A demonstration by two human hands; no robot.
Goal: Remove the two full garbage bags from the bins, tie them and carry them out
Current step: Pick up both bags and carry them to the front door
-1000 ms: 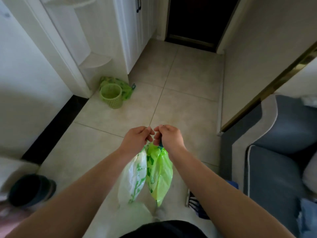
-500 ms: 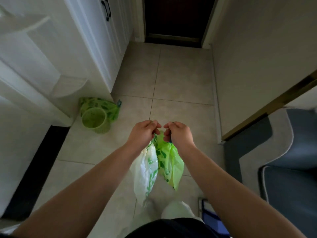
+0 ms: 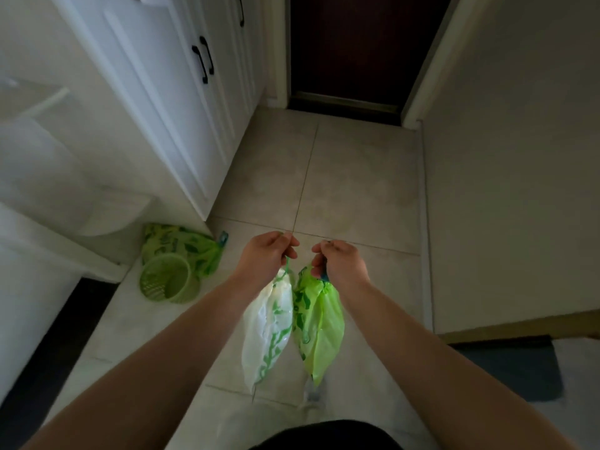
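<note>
- Hanging just under the left hand [image 3: 264, 259] is the white bag [image 3: 268, 332], and the fingers are pinched shut on its thin green string [image 3: 287, 264].
- Just under the right hand [image 3: 341, 264] hangs the green bag [image 3: 319, 329]. This hand is closed tight on the bunched top of the bag.
- Both bags dangle off the floor [image 3: 357, 177], side by side, and they touch each other between the two hands.
- Both bags look soft and floppy, like thin plastic. They hang long and slim, so I think they are light (no big bulges show).
- Thin plastic can rip and slide, so the best place to hold is the gathered neck or the string right under each fist, not the smooth sides.
- A thin string can dig into fingers, so looping it round a finger may help it stay.
- Both tops look pulled shut, but I cannot tell if a real knot is tied.
- Ahead of the hands, well apart from them, is a dark door [image 3: 357, 47]; it looks like the way out.
- Off to the left of the left hand sits a small green bin [image 3: 167, 280] on the floor, with another green bag [image 3: 181, 246] lying behind it, touching it.
</note>
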